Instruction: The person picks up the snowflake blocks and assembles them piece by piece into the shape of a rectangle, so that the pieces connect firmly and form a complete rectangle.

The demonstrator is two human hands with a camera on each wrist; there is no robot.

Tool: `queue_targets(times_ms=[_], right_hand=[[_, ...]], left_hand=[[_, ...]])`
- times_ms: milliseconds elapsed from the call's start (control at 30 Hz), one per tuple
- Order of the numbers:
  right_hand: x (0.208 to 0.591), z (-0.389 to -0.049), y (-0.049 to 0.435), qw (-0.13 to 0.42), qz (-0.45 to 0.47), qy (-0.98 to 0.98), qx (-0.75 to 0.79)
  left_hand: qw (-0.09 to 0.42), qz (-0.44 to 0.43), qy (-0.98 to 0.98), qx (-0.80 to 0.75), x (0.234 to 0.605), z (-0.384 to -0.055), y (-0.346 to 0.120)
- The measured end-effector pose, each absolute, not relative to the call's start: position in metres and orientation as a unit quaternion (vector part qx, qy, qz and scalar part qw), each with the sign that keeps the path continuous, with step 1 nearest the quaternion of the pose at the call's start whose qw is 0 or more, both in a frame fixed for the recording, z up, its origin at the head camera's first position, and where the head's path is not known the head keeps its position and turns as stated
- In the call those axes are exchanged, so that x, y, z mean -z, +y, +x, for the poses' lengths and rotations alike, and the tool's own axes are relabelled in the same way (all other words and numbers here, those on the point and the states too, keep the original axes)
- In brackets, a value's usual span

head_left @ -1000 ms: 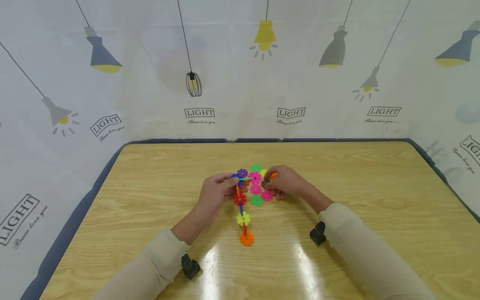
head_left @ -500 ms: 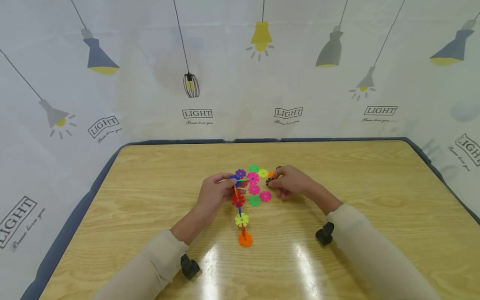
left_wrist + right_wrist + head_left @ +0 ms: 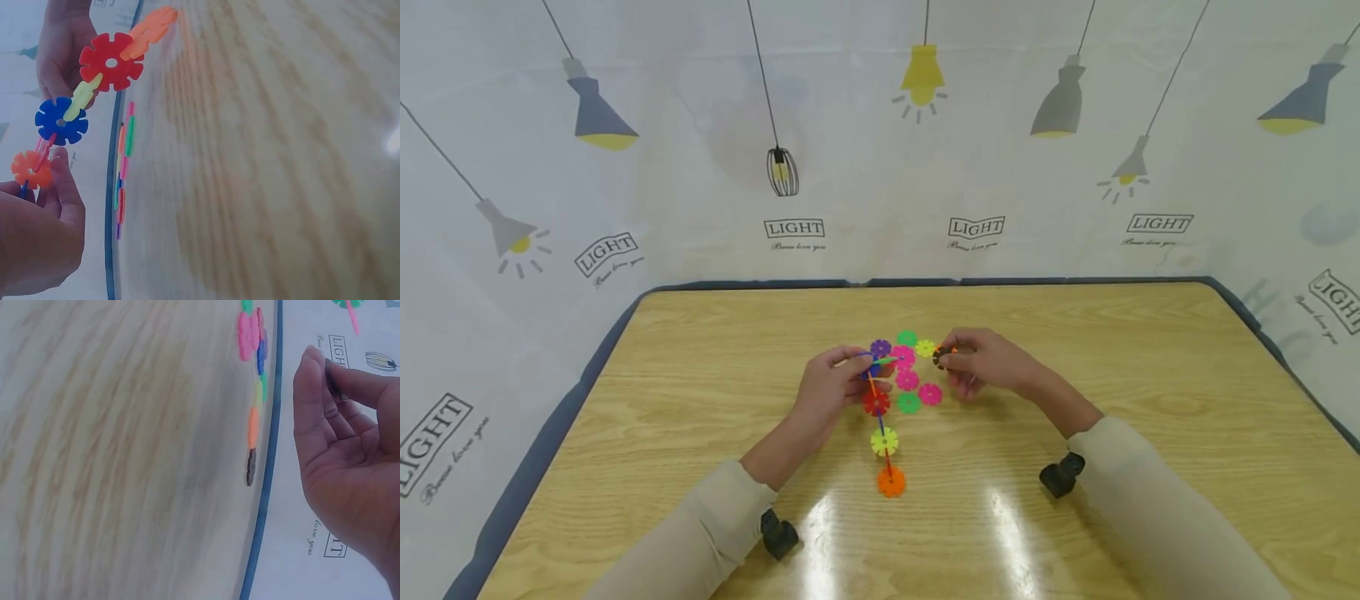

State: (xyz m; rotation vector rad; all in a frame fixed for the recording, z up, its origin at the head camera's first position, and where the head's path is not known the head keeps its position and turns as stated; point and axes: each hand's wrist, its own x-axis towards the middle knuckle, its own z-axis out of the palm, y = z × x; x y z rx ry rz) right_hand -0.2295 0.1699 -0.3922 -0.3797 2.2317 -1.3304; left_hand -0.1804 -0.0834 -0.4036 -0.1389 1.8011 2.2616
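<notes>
My left hand [image 3: 829, 390] pinches the upper end of a chain of slotted plastic flower discs, near a blue disc. Red, yellow and orange discs [image 3: 891, 482] hang below, joined by discs seen edge-on. A green disc at the top sticks out rightward to a pink disc [image 3: 903, 358]. In the left wrist view the chain's red disc [image 3: 111, 62] is seen face-on. Between thumb and fingers, my right hand [image 3: 988, 360] pinches a dark brown disc [image 3: 943, 358], apart from the chain. Right-hand fingers hide most of that disc in the right wrist view.
Loose flower discs lie flat on the wooden table [image 3: 700, 358] between and behind the hands: purple, green, yellow and pink [image 3: 930, 394]. Another brown disc [image 3: 251, 467] lies beside an orange one [image 3: 253, 428]. A printed cloth backdrop stands behind the table's far edge.
My right hand has drawn slightly right, away from the loose discs, lifting the brown disc so its face shows. The left hand stays nearly still with the chain.
</notes>
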Motion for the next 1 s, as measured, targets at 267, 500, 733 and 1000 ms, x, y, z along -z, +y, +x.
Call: queue_targets(times_ms=[267, 500, 733, 1000], right_hand=[[0.384, -0.223, 0.163, 0.235, -0.160, 0.817, 0.503], [0.381, -0.220, 0.156, 0.222, -0.173, 0.806, 0.520], [0.380, -0.220, 0.151, 0.216, -0.175, 0.807, 0.521], [0.380, -0.222, 0.152, 0.214, -0.163, 0.811, 0.519]], left_hand=[[0.126, -0.051, 0.617, -0.775, 0.406, -0.181, -0.083], [0.132, -0.054, 0.621, -0.771, 0.407, -0.181, -0.085], [0.134, -0.054, 0.624, -0.768, 0.407, -0.181, -0.084], [0.138, -0.057, 0.633, -0.759, 0.407, -0.182, -0.085]])
